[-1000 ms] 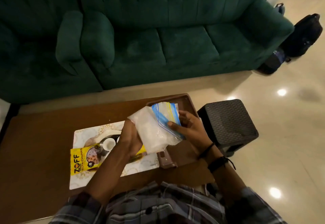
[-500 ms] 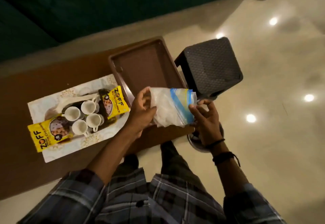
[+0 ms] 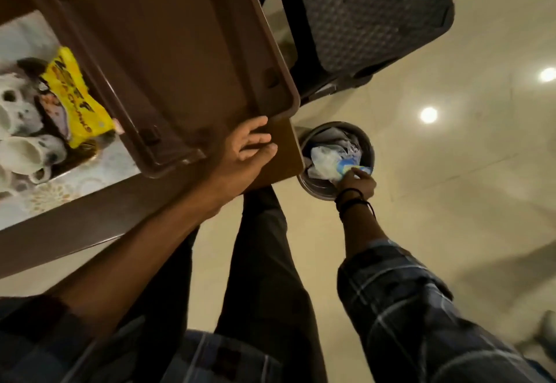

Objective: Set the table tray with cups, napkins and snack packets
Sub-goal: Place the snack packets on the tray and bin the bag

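Right now my left hand (image 3: 245, 154) rests flat, fingers spread, on the table (image 3: 90, 220) corner just beside the brown tray (image 3: 168, 60), gripping nothing. My right hand (image 3: 356, 182) reaches down into the round bin (image 3: 368, 154) on the floor, fingers pinched on a clear plastic bag (image 3: 331, 158) with a blue strip. The white cups (image 3: 21, 142) and a yellow snack packet (image 3: 76, 100) sit on the patterned mat (image 3: 84, 178) left of the tray. A dark stool (image 3: 370, 12) stands beyond the bin.
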Action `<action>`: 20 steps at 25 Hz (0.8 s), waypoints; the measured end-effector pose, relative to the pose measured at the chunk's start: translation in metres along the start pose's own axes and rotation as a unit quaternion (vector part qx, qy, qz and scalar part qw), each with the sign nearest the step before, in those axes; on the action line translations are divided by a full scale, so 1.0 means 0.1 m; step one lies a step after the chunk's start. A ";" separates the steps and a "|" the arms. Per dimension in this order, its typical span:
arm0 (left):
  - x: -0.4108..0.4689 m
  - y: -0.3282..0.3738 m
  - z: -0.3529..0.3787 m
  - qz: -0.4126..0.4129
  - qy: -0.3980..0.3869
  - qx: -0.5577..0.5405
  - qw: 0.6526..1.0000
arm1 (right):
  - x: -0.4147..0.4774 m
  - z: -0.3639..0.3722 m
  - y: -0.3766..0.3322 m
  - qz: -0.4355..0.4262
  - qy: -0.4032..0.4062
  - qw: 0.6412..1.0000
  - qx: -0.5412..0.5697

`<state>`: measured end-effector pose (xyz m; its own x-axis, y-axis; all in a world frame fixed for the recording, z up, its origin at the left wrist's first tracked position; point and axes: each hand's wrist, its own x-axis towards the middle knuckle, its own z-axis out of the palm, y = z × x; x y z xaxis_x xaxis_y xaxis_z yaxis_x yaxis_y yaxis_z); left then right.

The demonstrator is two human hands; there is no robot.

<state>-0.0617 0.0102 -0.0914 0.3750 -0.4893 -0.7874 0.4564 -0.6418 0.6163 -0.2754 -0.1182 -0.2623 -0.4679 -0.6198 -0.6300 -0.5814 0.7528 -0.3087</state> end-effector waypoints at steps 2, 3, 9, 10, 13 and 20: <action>0.13 -0.08 0.04 0.003 -0.004 0.018 1.000 | 0.25 0.19 0.02 0.003 -0.069 0.996 -0.047; 0.17 -0.10 0.06 0.003 -0.002 0.022 1.000 | 0.34 0.25 0.02 0.005 -0.103 0.993 -0.056; 0.31 -0.22 0.12 -0.003 -0.009 0.044 0.999 | 0.53 0.32 0.03 0.061 -0.197 0.974 -0.094; 0.30 -0.22 0.12 -0.004 -0.013 0.050 0.999 | 0.49 0.28 0.02 0.046 -0.191 0.975 -0.106; 0.24 -0.21 0.08 0.007 -0.014 0.063 0.998 | 0.33 0.16 -0.02 0.028 -0.178 0.980 -0.084; -0.01 -0.14 -0.29 0.033 0.051 0.038 0.997 | -1.14 -0.04 -0.82 -0.220 -0.186 0.956 0.049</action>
<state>-0.0452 0.0370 -0.0989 0.4838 -0.4714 -0.7374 0.3675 -0.6552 0.6600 -0.1767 -0.1103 -0.1627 0.0876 -0.7728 -0.6286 -0.5936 0.4663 -0.6559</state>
